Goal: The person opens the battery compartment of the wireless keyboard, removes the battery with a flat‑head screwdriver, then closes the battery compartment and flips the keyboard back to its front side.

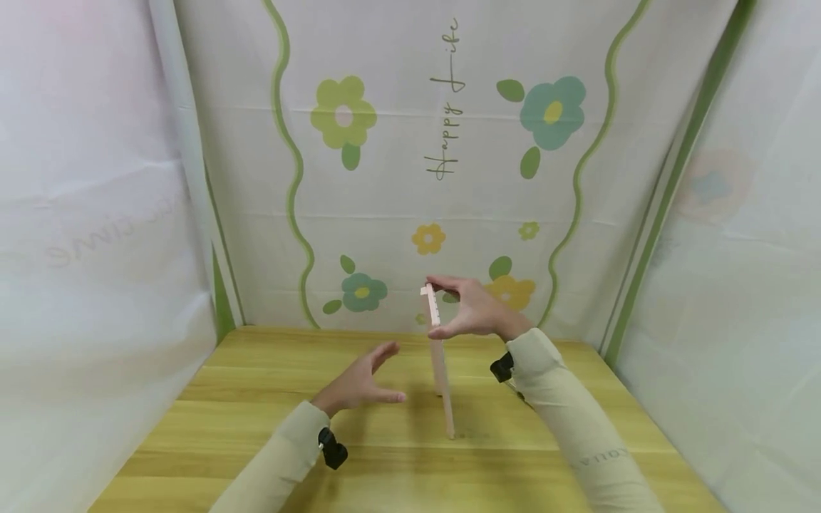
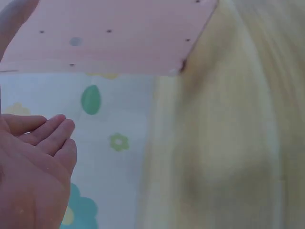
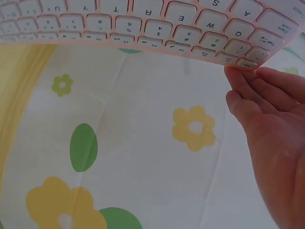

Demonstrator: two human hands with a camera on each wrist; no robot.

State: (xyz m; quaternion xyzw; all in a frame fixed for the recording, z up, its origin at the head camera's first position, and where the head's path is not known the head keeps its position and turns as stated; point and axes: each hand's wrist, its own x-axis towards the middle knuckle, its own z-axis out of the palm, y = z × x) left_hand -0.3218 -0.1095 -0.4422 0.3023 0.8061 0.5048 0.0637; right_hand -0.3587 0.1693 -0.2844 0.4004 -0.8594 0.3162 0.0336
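A pink keyboard [image 1: 439, 370] with white keys stands on end, nearly edge-on in the head view. My right hand [image 1: 473, 309] holds its upper short end, thumb at the near corner and fingers at the far one. Keys face the right wrist camera, where the keyboard [image 3: 143, 21] spans the top. Its plain pink back, dotted with small dark marks, shows in the left wrist view. To the left, apart from that back, my left hand [image 1: 359, 382] hovers with fingers spread and nothing in it. Whether the lower end touches the table I cannot tell.
Beneath both hands lies a wood-grain table [image 1: 256, 399]. A white cloth [image 1: 385, 192] printed with flowers hangs behind its back edge, and white cloth walls [image 1: 96, 285] close in the left and right sides. Each wrist carries a small black camera [image 1: 332, 449].
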